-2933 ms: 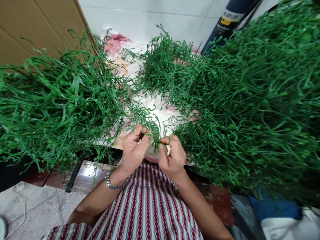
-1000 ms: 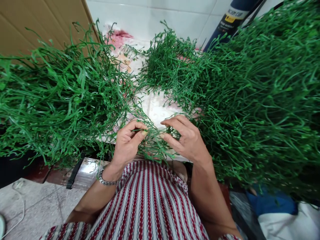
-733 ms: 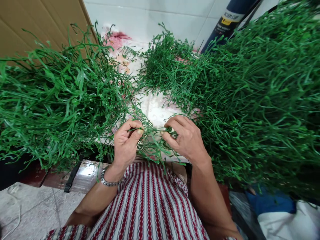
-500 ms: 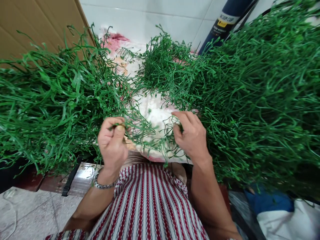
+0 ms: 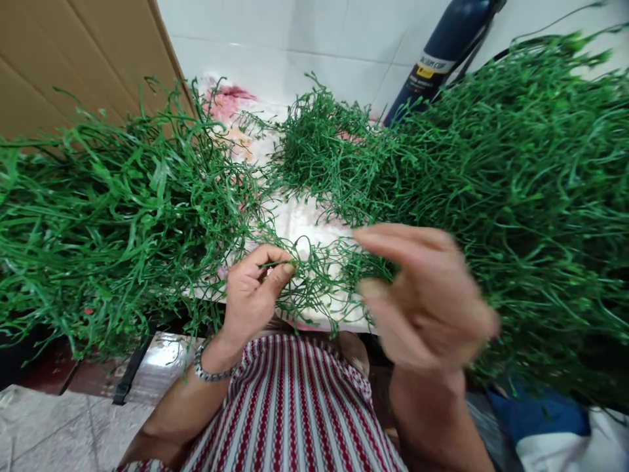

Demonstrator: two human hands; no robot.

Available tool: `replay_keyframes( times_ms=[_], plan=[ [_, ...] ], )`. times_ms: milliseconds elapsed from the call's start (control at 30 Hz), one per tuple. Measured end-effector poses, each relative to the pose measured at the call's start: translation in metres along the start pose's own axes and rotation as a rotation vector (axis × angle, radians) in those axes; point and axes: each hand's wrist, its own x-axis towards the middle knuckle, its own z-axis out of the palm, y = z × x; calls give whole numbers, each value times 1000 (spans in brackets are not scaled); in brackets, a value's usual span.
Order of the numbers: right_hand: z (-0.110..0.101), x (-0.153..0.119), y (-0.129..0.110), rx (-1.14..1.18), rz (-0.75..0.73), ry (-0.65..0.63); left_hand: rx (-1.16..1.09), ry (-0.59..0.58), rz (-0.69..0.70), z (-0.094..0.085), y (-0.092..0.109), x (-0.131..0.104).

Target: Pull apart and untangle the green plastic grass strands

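Note:
My left hand (image 5: 255, 288) pinches thin green stems (image 5: 312, 278) between thumb and forefinger, low in the middle over the patterned white cloth (image 5: 295, 213). To the right and closer to the camera, my right hand (image 5: 427, 295) is blurred, its thumb and forefinger apart with nothing visible between them. A large heap of green stems (image 5: 132, 210) lies left of my left hand. Another big heap (image 5: 531, 216) fills the right side, and a smaller clump (image 5: 324, 137) joins it at the back middle.
A dark blue cylinder labelled "vacuum cup" (image 5: 427, 65) leans at the back right by the white tiled wall (image 5: 275, 26). A brown panel (image 5: 88, 59) stands at the back left. Blue and white fabric (image 5: 540, 419) lies at the lower right.
My left hand has moved right, still pinching stems. My right hand has moved right and closer to the camera, with its thumb and forefinger spread apart. The view has shifted slightly.

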Motion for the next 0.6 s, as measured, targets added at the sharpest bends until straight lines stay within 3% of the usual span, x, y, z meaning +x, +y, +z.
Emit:
replay_keyframes(
  times_ms=[100, 167, 300, 467, 600],
  plan=[
    [22, 8, 5, 79, -117, -293, -45, -81, 4, 2, 0, -4],
    [36, 7, 15, 152, -123, -365, -95, -100, -5, 1, -3, -7],
    [46, -2, 25, 267, -53, -305, -7, -90, 28, -1, -4, -10],
    [40, -5, 23, 314, -14, -250, 184, -173, 92, -5, 5, -12],
    [34, -5, 20, 221, -59, -247, 282, -331, 141, -7, 11, -8]
  ],
)
